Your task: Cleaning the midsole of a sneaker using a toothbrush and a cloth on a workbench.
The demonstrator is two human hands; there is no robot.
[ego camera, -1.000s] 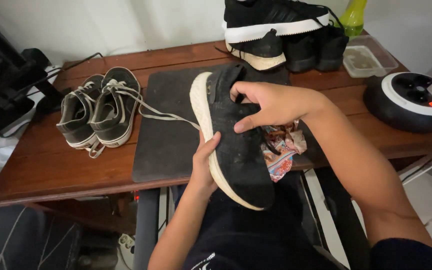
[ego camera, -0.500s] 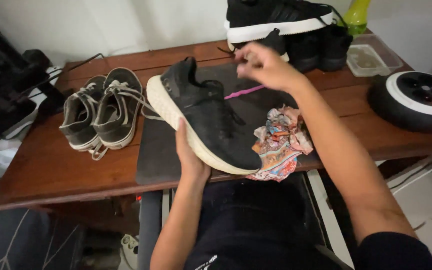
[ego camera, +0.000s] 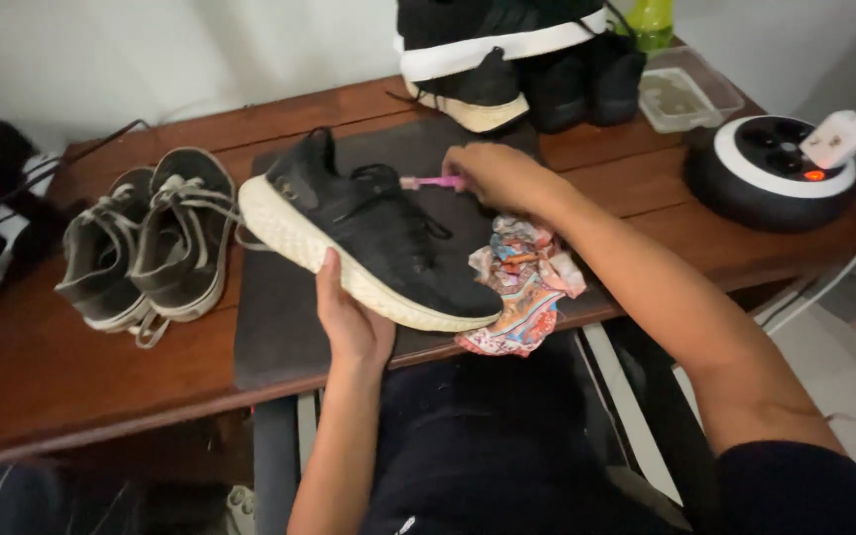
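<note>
My left hand (ego camera: pixel 351 322) grips the white sole of a black knit sneaker (ego camera: pixel 374 238) from below, holding it on its side above a dark mat (ego camera: pixel 279 327) with the toe pointing toward me. Past the shoe's laces, my right hand (ego camera: pixel 495 176) is closed on a thin pink brush handle (ego camera: pixel 426 182). A crumpled multicoloured cloth (ego camera: pixel 521 282) lies on the mat just right of the sneaker's toe.
A pair of grey lace-up sneakers (ego camera: pixel 146 243) sits at the left on the wooden table (ego camera: pixel 81 386). Black shoes (ego camera: pixel 517 59) stand at the back, beside a clear plastic tray (ego camera: pixel 686 94). A round black-and-white power hub (ego camera: pixel 770 173) sits at right.
The sneaker has gone from sole-up in both hands to side-on in my left hand alone. My right hand reached to the back of the mat and now holds the pink brush.
</note>
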